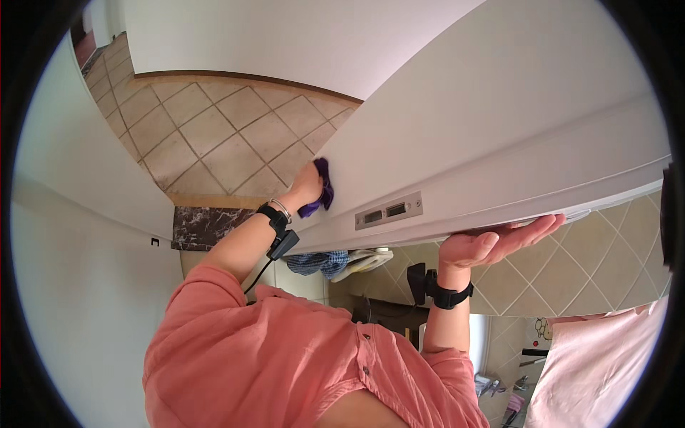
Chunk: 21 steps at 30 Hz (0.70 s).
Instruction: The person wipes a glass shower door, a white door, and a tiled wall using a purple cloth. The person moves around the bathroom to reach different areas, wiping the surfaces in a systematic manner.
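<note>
A dark purple cloth (pixel 325 189) is bunched in my left hand (pixel 307 183), whose fingers are closed round it. It presses on the face of a white door or door frame (pixel 457 143); I cannot tell which. Let into its edge is a metal lock plate (pixel 389 211) with two dark slots, to the right of the cloth. My right hand (pixel 492 245) lies along the near side of that white edge, its fingers stretched out and holding nothing. Part of its palm and fingertips is hidden against the surface. Black straps with small devices sit on both wrists.
Beige tiled floor (pixel 214 135) spreads beyond the doorway, with a dark marbled threshold (pixel 207 227) near my left arm. A white wall (pixel 78 257) stands at left. Blue checked fabric (pixel 317 263) lies below the edge, and a pink towel (pixel 596 364) hangs at lower right.
</note>
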### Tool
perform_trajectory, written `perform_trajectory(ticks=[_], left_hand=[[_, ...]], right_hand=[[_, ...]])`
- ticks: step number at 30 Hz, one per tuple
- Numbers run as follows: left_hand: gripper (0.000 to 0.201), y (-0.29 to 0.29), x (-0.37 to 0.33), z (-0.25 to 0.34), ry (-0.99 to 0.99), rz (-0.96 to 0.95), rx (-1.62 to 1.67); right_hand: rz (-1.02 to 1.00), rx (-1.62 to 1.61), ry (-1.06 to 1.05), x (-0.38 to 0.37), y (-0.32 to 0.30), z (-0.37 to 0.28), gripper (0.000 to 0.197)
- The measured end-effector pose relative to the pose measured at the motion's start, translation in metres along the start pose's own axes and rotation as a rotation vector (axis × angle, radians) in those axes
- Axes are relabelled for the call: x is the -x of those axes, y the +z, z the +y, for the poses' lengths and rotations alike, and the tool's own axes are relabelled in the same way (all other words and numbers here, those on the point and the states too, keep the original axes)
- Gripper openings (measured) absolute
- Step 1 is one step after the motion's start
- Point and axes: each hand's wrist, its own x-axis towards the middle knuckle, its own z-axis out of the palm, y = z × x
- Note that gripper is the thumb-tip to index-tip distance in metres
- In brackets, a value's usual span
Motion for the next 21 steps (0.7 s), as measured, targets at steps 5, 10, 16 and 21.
perform_trajectory(ticks=[5, 10, 16, 21], left_hand=[[0.046, -0.039, 0.012, 0.093, 0.157, 0.33, 0.241], [0.055, -0.103, -0.004, 0.188, 0.804, 0.537, 0.362], [0.053, -0.022, -0.046, 0.053, 0.437, 0.428, 0.32], [0.063, 0.07, 0.021, -0.067, -0.243, 0.009, 0.276]], right_hand=[[0.003, 0.053, -0.027, 0.003, -0.007, 0.011, 0.074], [-0.057, 0.125, -0.026, 0.002, -0.008, 0.007, 0.073], [-0.033, 0.126, -0.077, 0.001, -0.007, 0.007, 0.071], [-0.066, 0.154, -0.126, -0.004, -0.007, 0.007, 0.07]])
